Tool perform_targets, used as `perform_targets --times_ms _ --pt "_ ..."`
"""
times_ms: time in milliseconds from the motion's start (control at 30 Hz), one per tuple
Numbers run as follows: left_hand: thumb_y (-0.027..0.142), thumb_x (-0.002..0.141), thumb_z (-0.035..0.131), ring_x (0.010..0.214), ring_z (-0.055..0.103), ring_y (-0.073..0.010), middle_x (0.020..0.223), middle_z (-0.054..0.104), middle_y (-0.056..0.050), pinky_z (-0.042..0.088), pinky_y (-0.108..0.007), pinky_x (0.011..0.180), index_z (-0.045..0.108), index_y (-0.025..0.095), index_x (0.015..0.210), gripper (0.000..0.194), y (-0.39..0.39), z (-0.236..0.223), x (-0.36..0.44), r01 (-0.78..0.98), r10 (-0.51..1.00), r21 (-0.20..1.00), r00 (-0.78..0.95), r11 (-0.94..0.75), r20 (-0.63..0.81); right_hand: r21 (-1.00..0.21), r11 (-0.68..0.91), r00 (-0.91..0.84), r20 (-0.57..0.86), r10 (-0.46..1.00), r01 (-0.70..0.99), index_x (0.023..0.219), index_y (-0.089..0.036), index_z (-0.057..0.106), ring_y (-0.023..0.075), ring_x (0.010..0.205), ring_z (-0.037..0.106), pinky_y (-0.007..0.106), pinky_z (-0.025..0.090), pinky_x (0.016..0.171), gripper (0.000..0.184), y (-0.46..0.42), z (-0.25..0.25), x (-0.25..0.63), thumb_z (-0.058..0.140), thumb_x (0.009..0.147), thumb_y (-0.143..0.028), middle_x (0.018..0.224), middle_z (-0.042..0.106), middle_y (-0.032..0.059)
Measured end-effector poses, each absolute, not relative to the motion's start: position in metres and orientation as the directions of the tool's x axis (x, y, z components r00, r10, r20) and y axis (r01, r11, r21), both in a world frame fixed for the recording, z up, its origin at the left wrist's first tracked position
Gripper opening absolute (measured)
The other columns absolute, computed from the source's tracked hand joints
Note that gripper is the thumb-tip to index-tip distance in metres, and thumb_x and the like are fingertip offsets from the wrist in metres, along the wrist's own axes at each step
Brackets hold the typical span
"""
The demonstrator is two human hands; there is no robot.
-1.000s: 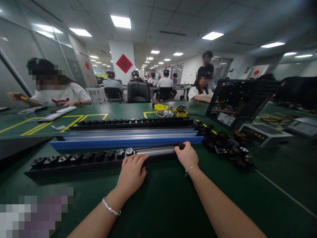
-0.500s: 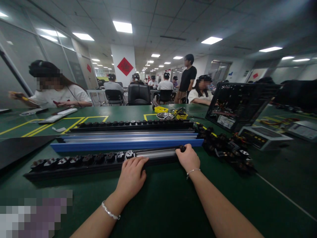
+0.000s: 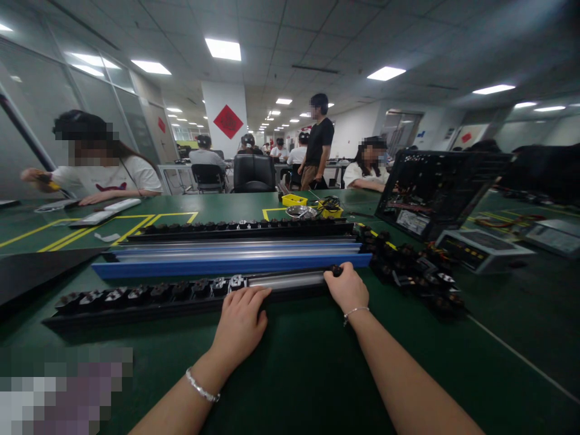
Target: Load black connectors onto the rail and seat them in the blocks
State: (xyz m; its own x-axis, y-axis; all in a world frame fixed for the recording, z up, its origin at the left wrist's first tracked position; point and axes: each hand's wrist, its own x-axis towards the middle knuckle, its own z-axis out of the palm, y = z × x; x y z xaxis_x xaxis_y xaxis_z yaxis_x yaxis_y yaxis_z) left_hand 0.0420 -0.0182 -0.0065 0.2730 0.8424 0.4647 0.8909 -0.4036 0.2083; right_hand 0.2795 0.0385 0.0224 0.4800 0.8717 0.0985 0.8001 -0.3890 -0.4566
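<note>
A long black rail lies in front of me, slightly slanted. Black and white socket modules fill its left part in a row, up to a white-faced one. Right of that, the bare metallic channel shows. My left hand is curled over the near edge of the rail beside the white-faced module, its thumb on the front side. At the rail's right end my right hand pinches a small black module, partly hidden by the fingers. Whether that module touches the channel I cannot tell.
Behind lie blue-edged rails and another filled black rail. A heap of loose black modules is at right, near a power supply and an open computer case. Yellow bins stand farther back. Co-workers sit around.
My right hand has shifted very slightly right with the black module. My left hand stays in place. In the background a standing person has moved left.
</note>
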Motion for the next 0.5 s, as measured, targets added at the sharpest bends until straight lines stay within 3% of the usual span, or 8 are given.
perform_targets --times_ms 500 --pt "0.017 0.079 0.046 0.110 0.048 -0.0225 0.118 0.059 -0.002 0.032 -0.045 0.095 0.051 0.028 0.119 0.042 -0.0183 -0.0065 0.0418 0.890 0.843 0.207 0.278 -0.406 0.461 -0.464 -0.398 0.487 0.086 0.869 0.791 0.105 -0.018 0.050 0.0259 0.089 0.061 0.034 0.043 0.070 0.039 0.0392 0.0240 0.2844 0.042 0.078 -0.045 0.101 0.062 0.0106"
